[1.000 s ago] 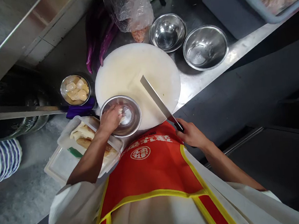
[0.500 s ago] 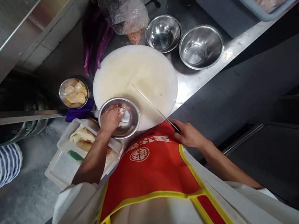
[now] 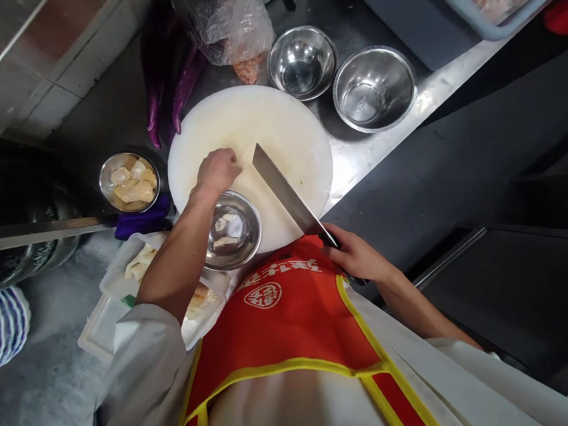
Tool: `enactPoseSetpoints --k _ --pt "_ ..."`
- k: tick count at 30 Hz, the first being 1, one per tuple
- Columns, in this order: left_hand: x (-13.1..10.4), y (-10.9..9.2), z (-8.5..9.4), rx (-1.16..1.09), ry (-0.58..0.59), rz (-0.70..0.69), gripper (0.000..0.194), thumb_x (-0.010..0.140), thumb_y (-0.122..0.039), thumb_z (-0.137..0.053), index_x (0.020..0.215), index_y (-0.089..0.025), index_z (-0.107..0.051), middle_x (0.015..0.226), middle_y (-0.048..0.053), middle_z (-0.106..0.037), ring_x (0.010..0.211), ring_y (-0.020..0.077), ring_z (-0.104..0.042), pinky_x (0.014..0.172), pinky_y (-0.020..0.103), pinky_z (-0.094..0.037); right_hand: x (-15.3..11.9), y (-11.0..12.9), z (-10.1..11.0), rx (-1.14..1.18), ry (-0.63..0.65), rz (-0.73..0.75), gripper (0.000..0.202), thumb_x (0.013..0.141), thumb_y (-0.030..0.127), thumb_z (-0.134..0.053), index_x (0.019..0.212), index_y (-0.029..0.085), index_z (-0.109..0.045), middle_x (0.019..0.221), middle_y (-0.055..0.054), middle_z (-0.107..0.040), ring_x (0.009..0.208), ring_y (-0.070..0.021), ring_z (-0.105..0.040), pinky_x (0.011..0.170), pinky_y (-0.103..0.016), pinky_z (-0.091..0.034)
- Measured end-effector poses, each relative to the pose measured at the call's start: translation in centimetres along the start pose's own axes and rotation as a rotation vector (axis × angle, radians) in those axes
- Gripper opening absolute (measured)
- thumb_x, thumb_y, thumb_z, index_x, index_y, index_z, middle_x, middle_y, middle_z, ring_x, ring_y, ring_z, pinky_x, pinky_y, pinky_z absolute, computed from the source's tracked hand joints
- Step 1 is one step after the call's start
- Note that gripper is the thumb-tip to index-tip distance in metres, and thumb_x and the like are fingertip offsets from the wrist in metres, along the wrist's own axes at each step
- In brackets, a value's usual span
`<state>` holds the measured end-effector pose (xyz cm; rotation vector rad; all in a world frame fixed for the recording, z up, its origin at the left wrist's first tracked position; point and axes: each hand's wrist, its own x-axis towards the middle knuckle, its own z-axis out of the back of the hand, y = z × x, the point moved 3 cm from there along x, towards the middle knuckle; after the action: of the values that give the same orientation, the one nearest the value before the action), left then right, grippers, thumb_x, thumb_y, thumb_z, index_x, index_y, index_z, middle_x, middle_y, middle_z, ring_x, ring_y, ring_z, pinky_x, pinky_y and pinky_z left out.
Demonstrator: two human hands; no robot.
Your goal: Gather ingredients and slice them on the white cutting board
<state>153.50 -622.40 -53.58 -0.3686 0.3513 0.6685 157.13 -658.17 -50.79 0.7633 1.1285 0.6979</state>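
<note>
My right hand (image 3: pixel 351 252) is closed round the black handle of a cleaver (image 3: pixel 284 189). Its broad blade slants over the round white cutting board (image 3: pixel 300 124), the tip pointing away from me. Over the board's left half is my left hand (image 3: pixel 218 171), its fingers curled together; whatever they may hold is hidden. Just below that hand, a steel bowl (image 3: pixel 254 239) stands on the board's near edge with a few pale pieces (image 3: pixel 226 240) inside. My left forearm passes across the bowl's left side.
Left of the board are a small bowl of pale yellow slices (image 3: pixel 133 182) and a plastic container (image 3: pixel 114 276). Eggplants (image 3: pixel 184 88), a plastic bag (image 3: pixel 240 23) and two steel bowls (image 3: pixel 302 64) (image 3: pixel 375 90) lie beyond. A grey bin (image 3: pixel 410 13) stands far right.
My left hand has come out of the steel bowl and moved up over the cutting board. The cleaver has turned so its blade's flat side shows.
</note>
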Motion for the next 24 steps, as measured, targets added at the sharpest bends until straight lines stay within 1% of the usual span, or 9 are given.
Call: enactPoseSetpoints --k 2,5,7,10,13,15,18,21,24 --pt "0.6 -0.4 -0.3 0.011 0.015 -0.030 0.017 0.080 -0.021 -0.063 0.094 -0.023 -0.074 0.100 0.009 -0.074 0.097 0.0313 -0.065 0.088 0.044 -0.050 0.2 -0.2 0.2 0.063 -0.021 -0.009 0.053 0.090 0.030 -0.052 0.141 0.018 -0.055 0.098 -0.003 -0.073 0.079 -0.0172 -0.063 0.072 -0.027 -0.049" --pt "0.4 -0.4 -0.1 0.003 0.008 -0.095 0.019 0.082 -0.017 -0.058 0.091 -0.024 -0.074 0.100 0.009 -0.073 0.098 0.0312 -0.065 0.089 0.044 -0.050 0.5 -0.5 -0.1 0.100 -0.041 -0.012 0.052 0.089 0.029 -0.054 0.140 0.020 -0.056 0.098 -0.001 -0.072 0.080 -0.0166 -0.062 0.073 -0.027 -0.050" --pt "-0.1 0.2 0.0 -0.004 0.000 -0.126 0.021 0.081 -0.015 -0.057 0.089 -0.024 -0.074 0.101 0.009 -0.072 0.099 0.0304 -0.065 0.092 0.044 -0.049 0.6 -0.6 -0.3 0.113 -0.072 -0.015 0.052 0.088 0.028 -0.054 0.139 0.020 -0.057 0.097 -0.001 -0.071 0.081 -0.0166 -0.061 0.073 -0.027 -0.049" --pt "-0.4 1.4 0.1 -0.066 0.000 -0.146 0.018 0.081 -0.015 -0.059 0.088 -0.023 -0.074 0.101 0.008 -0.071 0.099 0.0282 -0.065 0.094 0.042 -0.049 0.7 -0.4 -0.6 0.082 -0.083 -0.032 0.053 0.088 0.030 -0.054 0.140 0.017 -0.056 0.087 -0.001 -0.068 0.073 -0.0156 -0.058 0.068 -0.027 -0.047" --pt "-0.4 2.7 0.3 -0.214 0.032 -0.129 0.014 0.078 -0.021 -0.068 0.091 -0.022 -0.074 0.098 0.006 -0.072 0.093 0.0237 -0.066 0.091 0.037 -0.051 0.8 0.3 -0.6 0.034 -0.057 -0.019 0.057 0.089 0.029 -0.052 0.143 0.014 -0.053 0.077 0.000 -0.065 0.064 -0.0140 -0.055 0.064 -0.026 -0.045" --pt "-0.2 3.4 0.6 -0.316 0.046 -0.084 0.015 0.077 -0.024 -0.072 0.092 -0.021 -0.075 0.095 0.004 -0.073 0.089 0.0211 -0.066 0.088 0.034 -0.052 0.9 0.9 -0.5 -0.006 -0.047 0.004 0.058 0.089 0.027 -0.050 0.145 0.015 -0.052 0.079 0.000 -0.067 0.063 -0.0135 -0.056 0.064 -0.026 -0.045" --pt "0.1 4.0 1.1 -0.395 0.026 -0.021 0.012 0.079 -0.024 -0.070 0.089 -0.021 -0.076 0.090 0.004 -0.074 0.084 0.0199 -0.067 0.083 0.033 -0.052 1.2 1.6 -0.4 -0.095 -0.046 0.008 0.060 0.089 0.025 -0.049 0.148 0.017 -0.050 0.082 -0.001 -0.070 0.065 -0.0141 -0.059 0.064 -0.025 -0.045" --pt "0.3 3.7 1.1 -0.394 0.013 -0.049 0.012 0.080 -0.024 -0.069 0.089 -0.022 -0.077 0.090 0.004 -0.075 0.085 0.0203 -0.067 0.085 0.033 -0.051 1.5 1.9 -0.6 -0.166 -0.051 -0.006 0.060 0.089 0.025 -0.048 0.149 0.017 -0.049 0.083 -0.002 -0.072 0.065 -0.0153 -0.061 0.066 -0.026 -0.046" --pt "0.6 2.6 0.6 -0.364 0.011 -0.122 0.015 0.081 -0.025 -0.069 0.093 -0.022 -0.077 0.098 0.005 -0.074 0.090 0.0213 -0.066 0.090 0.035 -0.050 1.9 2.0 -0.9 -0.207 -0.053 0.019 0.061 0.090 0.025 -0.047 0.150 0.018 -0.048 0.087 -0.004 -0.074 0.068 -0.0171 -0.064 0.069 -0.028 -0.048"
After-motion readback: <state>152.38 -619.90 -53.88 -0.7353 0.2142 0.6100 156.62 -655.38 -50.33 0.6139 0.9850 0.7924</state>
